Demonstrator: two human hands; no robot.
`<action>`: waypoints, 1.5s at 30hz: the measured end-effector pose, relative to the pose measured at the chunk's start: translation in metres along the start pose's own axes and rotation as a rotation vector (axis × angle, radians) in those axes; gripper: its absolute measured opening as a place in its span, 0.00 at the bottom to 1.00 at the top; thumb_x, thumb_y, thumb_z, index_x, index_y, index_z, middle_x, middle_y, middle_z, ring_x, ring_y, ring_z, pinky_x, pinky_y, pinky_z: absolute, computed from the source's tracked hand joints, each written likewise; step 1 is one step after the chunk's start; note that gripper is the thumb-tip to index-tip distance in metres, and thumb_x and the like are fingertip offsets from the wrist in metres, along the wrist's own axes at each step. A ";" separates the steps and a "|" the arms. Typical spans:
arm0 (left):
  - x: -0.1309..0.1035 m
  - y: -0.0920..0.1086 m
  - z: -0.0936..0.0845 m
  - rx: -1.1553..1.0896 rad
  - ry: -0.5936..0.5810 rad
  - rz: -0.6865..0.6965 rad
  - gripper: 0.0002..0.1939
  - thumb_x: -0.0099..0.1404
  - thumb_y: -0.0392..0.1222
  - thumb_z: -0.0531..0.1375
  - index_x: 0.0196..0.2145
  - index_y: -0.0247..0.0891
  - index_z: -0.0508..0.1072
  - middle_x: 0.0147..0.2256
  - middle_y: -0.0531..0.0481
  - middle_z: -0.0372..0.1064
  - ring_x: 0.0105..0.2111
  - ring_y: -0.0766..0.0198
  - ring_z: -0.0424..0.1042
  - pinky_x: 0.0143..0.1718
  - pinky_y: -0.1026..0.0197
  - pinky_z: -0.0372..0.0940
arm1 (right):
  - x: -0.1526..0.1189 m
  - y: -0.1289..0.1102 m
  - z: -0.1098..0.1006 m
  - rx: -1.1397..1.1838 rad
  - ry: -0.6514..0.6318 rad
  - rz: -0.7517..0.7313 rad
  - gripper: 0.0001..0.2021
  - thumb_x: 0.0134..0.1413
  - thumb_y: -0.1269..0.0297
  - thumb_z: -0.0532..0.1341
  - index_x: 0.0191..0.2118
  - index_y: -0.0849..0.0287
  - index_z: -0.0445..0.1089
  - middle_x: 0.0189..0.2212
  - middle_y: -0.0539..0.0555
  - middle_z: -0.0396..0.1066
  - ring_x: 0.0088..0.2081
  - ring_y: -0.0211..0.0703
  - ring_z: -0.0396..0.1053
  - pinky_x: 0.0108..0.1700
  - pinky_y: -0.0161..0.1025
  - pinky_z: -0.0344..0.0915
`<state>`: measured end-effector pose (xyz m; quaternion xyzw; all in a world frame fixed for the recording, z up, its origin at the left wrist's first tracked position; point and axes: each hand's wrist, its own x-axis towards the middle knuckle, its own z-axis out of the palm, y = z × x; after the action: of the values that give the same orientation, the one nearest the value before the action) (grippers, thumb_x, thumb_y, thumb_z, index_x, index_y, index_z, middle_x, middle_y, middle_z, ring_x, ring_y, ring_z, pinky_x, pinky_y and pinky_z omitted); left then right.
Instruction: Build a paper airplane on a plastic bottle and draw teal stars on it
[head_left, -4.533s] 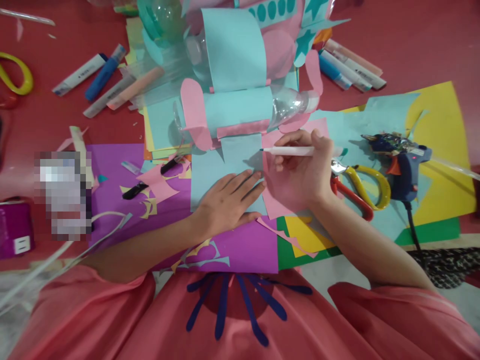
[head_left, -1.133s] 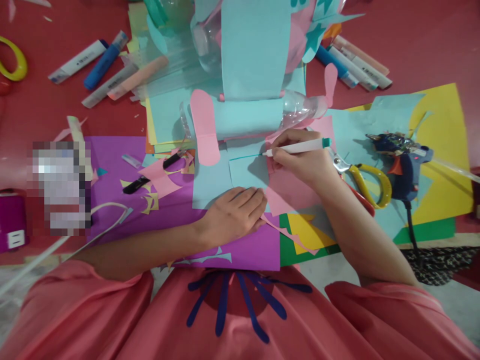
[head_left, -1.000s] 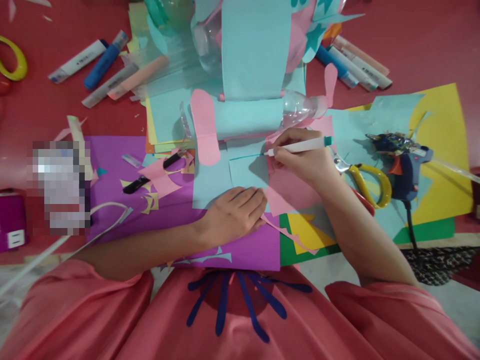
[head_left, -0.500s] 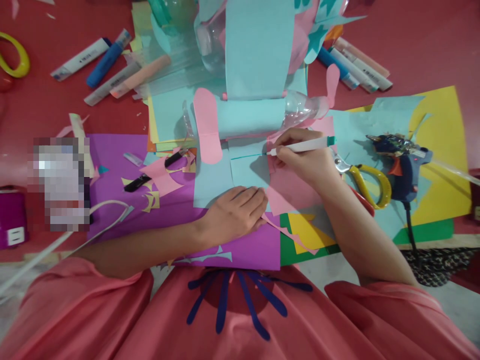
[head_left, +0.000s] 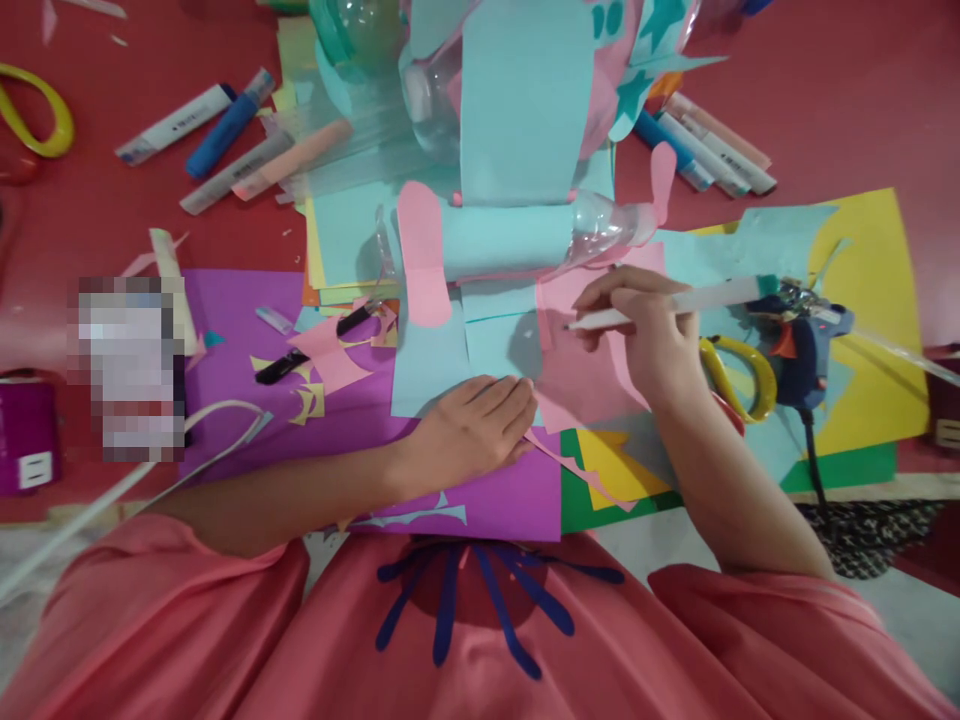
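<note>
My left hand (head_left: 480,425) lies flat on the lower edge of a light blue paper (head_left: 431,365), fingers stretched out. A teal line runs across the upper part of that paper. My right hand (head_left: 649,330) grips a white marker pen (head_left: 720,297) with a green end, its tip above a pink paper (head_left: 581,385) to the right of the blue one. Just beyond lies a clear plastic bottle (head_left: 600,222) wrapped in light blue paper, with a pink paper propeller shape (head_left: 424,255) at its left and a pink piece at its cap.
Scissors with yellow handles (head_left: 739,380) and a dark blue glue gun (head_left: 814,350) lie at the right. Markers (head_left: 176,125) are scattered at the upper left, more markers (head_left: 712,145) at the upper right. Paper scraps cover the purple sheet (head_left: 225,310). A larger paper-covered bottle model (head_left: 525,100) stands behind.
My right hand has lifted the marker pen off the blue paper and moved right, over the pink paper. My left hand stays in place. The view has shifted slightly.
</note>
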<state>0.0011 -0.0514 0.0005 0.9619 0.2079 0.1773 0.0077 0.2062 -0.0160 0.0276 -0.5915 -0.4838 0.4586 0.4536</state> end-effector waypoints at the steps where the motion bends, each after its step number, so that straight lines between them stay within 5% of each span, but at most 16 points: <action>1: 0.000 0.000 -0.001 -0.004 0.001 0.000 0.17 0.72 0.38 0.50 0.46 0.27 0.75 0.46 0.41 0.76 0.45 0.58 0.74 0.47 0.58 0.66 | -0.004 0.003 -0.001 -0.007 0.017 0.004 0.10 0.48 0.64 0.53 0.23 0.57 0.70 0.16 0.49 0.63 0.17 0.35 0.59 0.19 0.36 0.54; 5: -0.002 0.004 -0.003 0.018 -0.026 0.001 0.17 0.72 0.39 0.50 0.48 0.27 0.74 0.48 0.40 0.75 0.48 0.57 0.73 0.50 0.58 0.65 | -0.012 0.018 0.001 -0.024 0.105 -0.023 0.11 0.51 0.63 0.52 0.22 0.55 0.66 0.15 0.47 0.57 0.16 0.33 0.51 0.18 0.36 0.47; 9: -0.006 0.013 -0.005 0.048 -0.103 -0.003 0.22 0.73 0.47 0.51 0.51 0.26 0.72 0.52 0.35 0.73 0.52 0.53 0.71 0.55 0.56 0.60 | -0.012 0.023 0.005 -0.004 0.079 -0.037 0.01 0.48 0.67 0.59 0.30 0.54 0.66 0.18 0.46 0.65 0.19 0.35 0.61 0.22 0.36 0.58; 17: -0.011 0.030 -0.009 0.092 -0.289 -0.063 0.37 0.68 0.64 0.51 0.59 0.27 0.66 0.62 0.29 0.60 0.58 0.50 0.64 0.49 0.57 0.58 | -0.013 0.027 0.004 -0.239 0.034 -0.067 0.02 0.50 0.65 0.62 0.30 0.55 0.68 0.23 0.48 0.71 0.24 0.37 0.68 0.25 0.38 0.64; 29: -0.006 0.031 -0.012 0.122 -0.372 -0.053 0.35 0.69 0.61 0.52 0.60 0.29 0.65 0.62 0.29 0.60 0.57 0.49 0.65 0.46 0.57 0.59 | -0.011 0.029 0.007 -0.256 0.014 -0.078 0.04 0.52 0.65 0.62 0.29 0.55 0.66 0.21 0.47 0.70 0.22 0.35 0.65 0.24 0.37 0.62; 45: -0.007 0.030 -0.013 0.082 -0.290 -0.048 0.31 0.69 0.58 0.54 0.56 0.27 0.69 0.55 0.28 0.68 0.52 0.46 0.70 0.45 0.55 0.58 | -0.018 0.031 0.009 -0.346 -0.037 -0.179 0.06 0.51 0.63 0.63 0.28 0.55 0.67 0.19 0.47 0.69 0.21 0.36 0.63 0.23 0.36 0.61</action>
<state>0.0027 -0.0820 0.0126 0.9717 0.2348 0.0278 0.0026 0.2002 -0.0363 -0.0025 -0.6070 -0.6141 0.3372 0.3751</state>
